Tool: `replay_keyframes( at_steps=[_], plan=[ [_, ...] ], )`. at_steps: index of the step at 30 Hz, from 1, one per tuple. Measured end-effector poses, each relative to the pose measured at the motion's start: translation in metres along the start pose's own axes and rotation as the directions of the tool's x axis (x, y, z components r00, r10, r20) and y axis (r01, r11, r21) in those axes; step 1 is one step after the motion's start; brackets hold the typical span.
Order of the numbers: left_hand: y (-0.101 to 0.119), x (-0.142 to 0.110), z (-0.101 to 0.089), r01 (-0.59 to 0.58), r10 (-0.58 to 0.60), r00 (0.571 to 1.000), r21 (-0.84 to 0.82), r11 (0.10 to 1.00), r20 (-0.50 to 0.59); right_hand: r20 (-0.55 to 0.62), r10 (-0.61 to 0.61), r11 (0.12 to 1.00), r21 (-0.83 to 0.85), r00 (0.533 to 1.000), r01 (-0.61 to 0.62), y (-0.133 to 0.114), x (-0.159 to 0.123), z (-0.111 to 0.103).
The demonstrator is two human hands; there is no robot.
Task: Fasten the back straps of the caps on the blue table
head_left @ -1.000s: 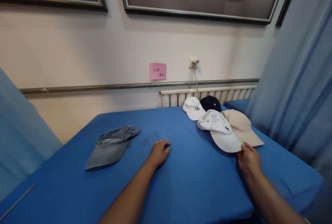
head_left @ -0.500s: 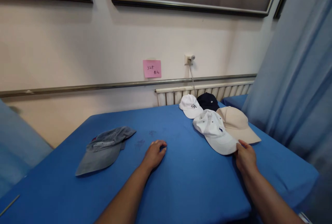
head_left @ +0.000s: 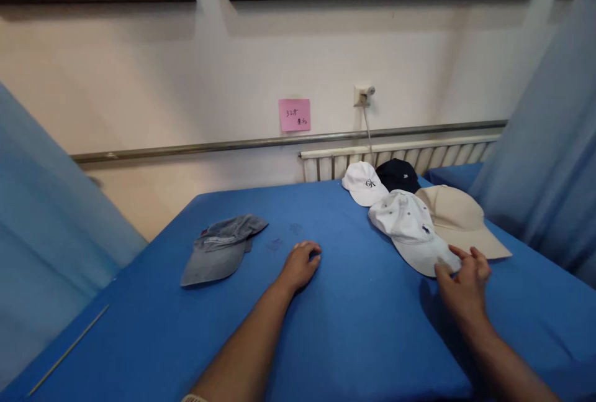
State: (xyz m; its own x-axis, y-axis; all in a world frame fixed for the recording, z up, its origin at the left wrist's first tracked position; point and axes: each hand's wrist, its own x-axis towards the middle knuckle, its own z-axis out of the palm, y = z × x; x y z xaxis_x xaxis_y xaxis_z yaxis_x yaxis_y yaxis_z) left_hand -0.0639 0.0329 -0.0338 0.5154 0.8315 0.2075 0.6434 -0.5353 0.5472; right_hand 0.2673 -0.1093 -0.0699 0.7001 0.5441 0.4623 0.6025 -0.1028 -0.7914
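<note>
My right hand is over the brim tip of a pale grey-white cap with a small dark horse emblem. Its thumb and fingers are spread apart, not gripping the brim. That cap overlaps a beige cap on its right. Behind them lie a white cap with dark letters and a black cap. My left hand rests on the blue-covered table, loosely curled with a gap between thumb and forefinger, holding nothing. A faded grey-blue cap lies to its left.
A thin stick lies near the table's left edge. Blue curtains hang on both sides. Along the back wall run a metal rail and a radiator. A plug with a cord sits in a socket above.
My right hand has let go of the pale cap's brim, its fingers opening and lifting slightly. My left hand stays resting on the table. The view has shifted left and down.
</note>
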Motion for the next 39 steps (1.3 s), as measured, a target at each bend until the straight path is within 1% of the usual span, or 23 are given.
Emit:
replay_keyframes(
  at_steps=[1,3,5,6,7,8,10,12,13,14,15,17,19,21,25,28,29,31,33,35,36,37,39],
  plan=[
    [-0.001,0.000,0.000,0.016,-0.016,1.000,-0.005,1.000,-0.011,0.025,-0.054,0.999,-0.001,0.998,0.054,-0.014,-0.004,0.003],
    [-0.006,0.002,-0.003,0.061,-0.060,0.996,0.014,0.998,-0.072,0.150,-0.165,0.985,0.077,0.975,0.154,-0.047,-0.012,0.018],
    [-0.015,0.003,-0.014,0.138,-0.117,0.973,0.096,0.986,-0.198,0.272,-0.279,0.955,0.177,0.921,0.237,-0.078,-0.020,0.042],
    [-0.020,0.004,-0.021,0.193,-0.143,0.949,0.157,0.969,-0.282,0.310,-0.324,0.940,0.215,0.894,0.266,-0.091,-0.024,0.056],
    [-0.026,0.004,-0.030,0.267,-0.170,0.908,0.215,0.939,-0.383,0.358,-0.369,0.922,0.259,0.857,0.289,-0.100,-0.027,0.071],
    [-0.032,0.003,-0.040,0.352,-0.191,0.851,0.261,0.899,-0.490,0.412,-0.402,0.907,0.304,0.818,0.293,-0.106,-0.030,0.086],
    [-0.046,0.000,-0.058,0.524,-0.225,0.713,0.291,0.801,-0.664,0.488,-0.396,0.904,0.358,0.777,0.236,-0.107,-0.034,0.113],
    [-0.060,-0.004,-0.072,0.655,-0.291,0.612,0.264,0.708,-0.735,0.596,-0.382,0.904,0.398,0.706,0.154,-0.098,-0.035,0.132],
    [-0.065,-0.006,-0.077,0.700,-0.337,0.584,0.248,0.669,-0.738,0.639,-0.365,0.905,0.414,0.677,0.098,-0.092,-0.033,0.138],
    [-0.070,-0.007,-0.080,0.729,-0.378,0.579,0.250,0.638,-0.722,0.673,-0.338,0.903,0.429,0.658,0.025,-0.085,-0.031,0.141],
    [-0.074,-0.007,-0.081,0.745,-0.411,0.586,0.266,0.611,-0.698,0.706,-0.308,0.898,0.437,0.638,-0.051,-0.079,-0.028,0.142],
    [-0.079,-0.006,-0.083,0.752,-0.447,0.621,0.328,0.572,-0.644,0.763,-0.255,0.884,0.432,0.594,-0.176,-0.071,-0.023,0.141],
    [-0.080,-0.003,-0.083,0.751,-0.466,0.635,0.353,0.557,-0.615,0.807,-0.231,0.890,0.400,0.544,-0.216,-0.070,-0.018,0.136],
    [-0.078,-0.001,-0.084,0.746,-0.481,0.641,0.338,0.573,-0.599,0.820,-0.239,0.913,0.372,0.520,-0.168,-0.074,-0.017,0.130],
    [-0.075,0.000,-0.088,0.733,-0.494,0.653,0.314,0.604,-0.574,0.795,-0.345,0.922,0.387,0.498,0.021,-0.087,-0.019,0.121],
    [-0.072,0.003,-0.087,0.695,-0.481,0.684,0.291,0.657,-0.548,0.791,-0.367,0.918,0.392,0.490,0.056,-0.089,-0.021,0.118],
    [-0.069,0.005,-0.084,0.668,-0.466,0.705,0.281,0.689,-0.535,0.793,-0.357,0.921,0.388,0.494,0.042,-0.089,-0.022,0.118],
    [-0.058,0.009,-0.076,0.560,-0.405,0.779,0.241,0.793,-0.479,0.791,-0.315,0.926,0.378,0.524,-0.014,-0.086,-0.024,0.122],
    [-0.039,0.012,-0.065,0.353,-0.283,0.889,0.148,0.924,-0.359,0.780,-0.234,0.923,0.366,0.581,-0.120,-0.082,-0.024,0.128],
    [-0.015,0.012,-0.051,0.105,-0.103,0.978,0.002,0.994,-0.179,0.750,-0.122,0.894,0.368,0.650,-0.257,-0.080,-0.023,0.135],
    [-0.003,0.011,-0.045,-0.001,-0.003,0.998,-0.061,0.998,-0.066,0.734,-0.071,0.866,0.382,0.676,-0.324,-0.079,-0.022,0.137],
    [0.008,0.009,-0.040,-0.071,0.074,0.997,-0.100,0.992,0.023,0.722,-0.028,0.832,0.400,0.691,-0.384,-0.079,-0.020,0.139],
    [0.020,0.006,-0.032,-0.123,0.129,0.988,-0.082,0.989,0.083,0.713,0.034,0.766,0.431,0.700,-0.476,-0.079,-0.016,0.141]
  ],
)
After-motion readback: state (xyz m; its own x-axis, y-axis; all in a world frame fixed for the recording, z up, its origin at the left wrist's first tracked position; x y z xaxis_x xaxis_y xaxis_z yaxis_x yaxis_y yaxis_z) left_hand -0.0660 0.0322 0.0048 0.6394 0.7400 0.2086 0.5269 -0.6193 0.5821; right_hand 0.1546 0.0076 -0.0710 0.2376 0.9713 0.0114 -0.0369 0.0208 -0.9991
